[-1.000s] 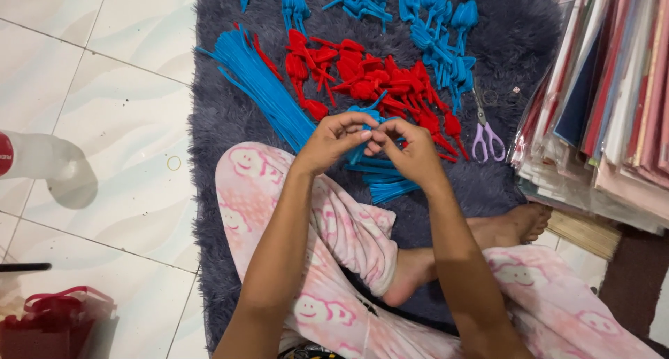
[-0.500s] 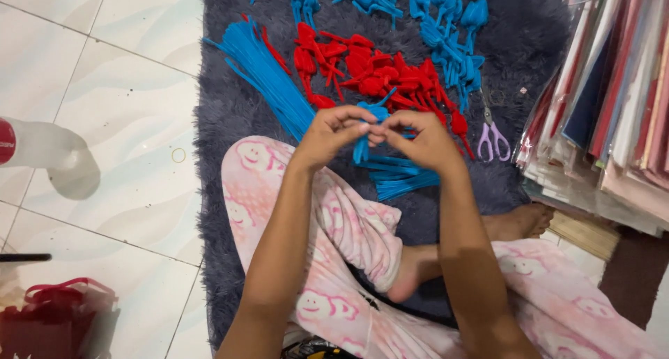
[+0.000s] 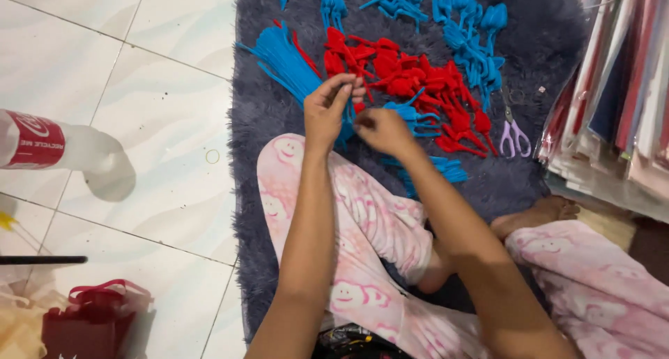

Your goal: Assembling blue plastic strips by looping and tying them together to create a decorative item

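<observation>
Head view: we see left hand (image 3: pixel 327 112) and right hand (image 3: pixel 382 130) pinching a blue pipe cleaner (image 3: pixel 346 126) between them, grip narrow, above grey rug (image 3: pixel 265 115), beside red pile (image 3: pixel 411 80); scissors (image 3: pixel 514 135) nearby.

Blue pipe cleaners (image 3: pixel 286 59), red shapes (image 3: pixel 418 80), grey fluffy rug (image 3: pixel 265 122), pink smiley-print trousers (image 3: pixel 369 220), lilac-handled scissors (image 3: pixel 514 133)

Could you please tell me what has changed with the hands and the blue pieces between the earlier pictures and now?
The left hand has lifted slightly above the right hand, its fingers now pointing up instead of meeting the right's level. Both still pinch the same blue strands between them; nothing was let go. The red pile, the blue bundle, the scissors and the plastic bottle lie as before.
</observation>
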